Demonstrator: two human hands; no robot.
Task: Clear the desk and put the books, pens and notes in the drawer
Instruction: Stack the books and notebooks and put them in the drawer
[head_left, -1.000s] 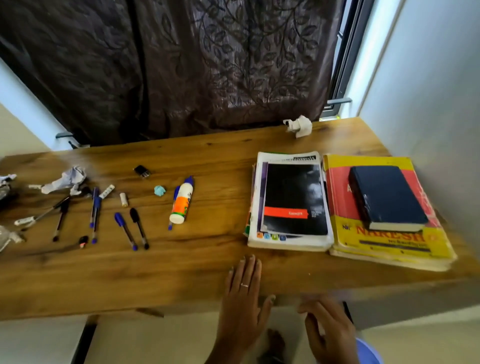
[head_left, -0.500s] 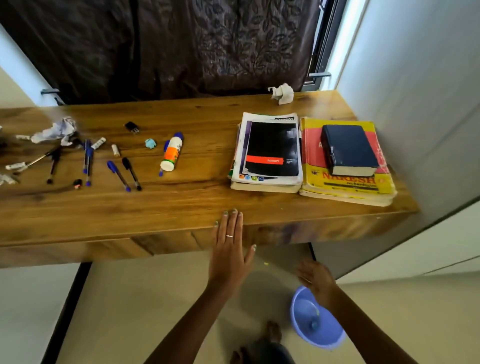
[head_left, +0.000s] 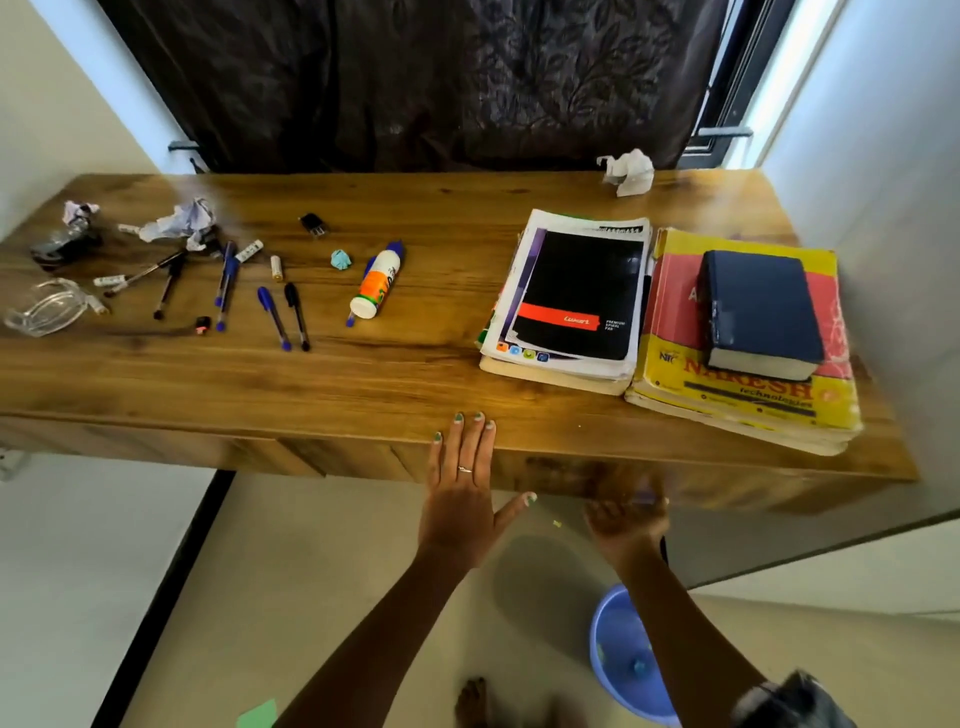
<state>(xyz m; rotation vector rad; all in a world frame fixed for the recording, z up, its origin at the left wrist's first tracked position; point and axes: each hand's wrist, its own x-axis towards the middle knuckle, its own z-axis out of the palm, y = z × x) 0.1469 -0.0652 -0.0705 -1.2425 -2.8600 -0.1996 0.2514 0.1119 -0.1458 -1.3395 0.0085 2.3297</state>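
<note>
Daylight from window (head_left: 737, 78) upper right; wide-angle edge bending; right hand (head_left: 626, 522) motion-blurred.

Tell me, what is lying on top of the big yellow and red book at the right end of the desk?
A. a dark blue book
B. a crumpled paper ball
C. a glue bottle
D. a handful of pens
A: a dark blue book lies closed on the yellow and red book; the glue bottle and pens are further left on the desk.

Dark leafy curtain (head_left: 415, 83) hangs behind; a glue bottle (head_left: 378, 285) lies flat, a blue tub (head_left: 618, 654) on the floor, crumpled tissue (head_left: 627, 171) at the back edge.
</note>
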